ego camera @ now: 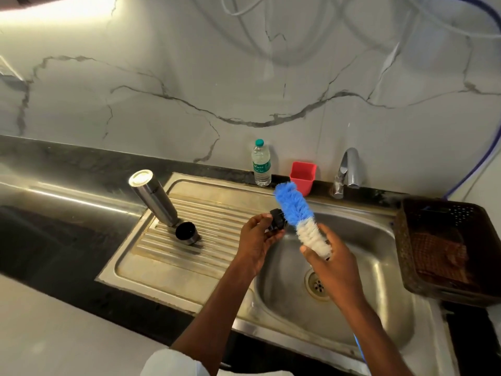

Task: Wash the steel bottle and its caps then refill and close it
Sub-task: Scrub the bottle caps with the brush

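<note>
The steel bottle (154,197) stands upside down on the ribbed drainboard (189,256), its base facing up. A steel outer cap (187,233) with a dark inside lies right beside its mouth. My left hand (256,240) holds a small black inner cap (278,219) over the sink's left edge. My right hand (334,264) grips the handle of a blue and white bottle brush (299,217). The blue bristles touch the black cap.
The sink basin (366,240) with its drain (318,284) lies below my hands. At the back stand a tap (348,169), a red cup (303,177) and a plastic water bottle (261,165). A brown basket (444,248) sits at the right.
</note>
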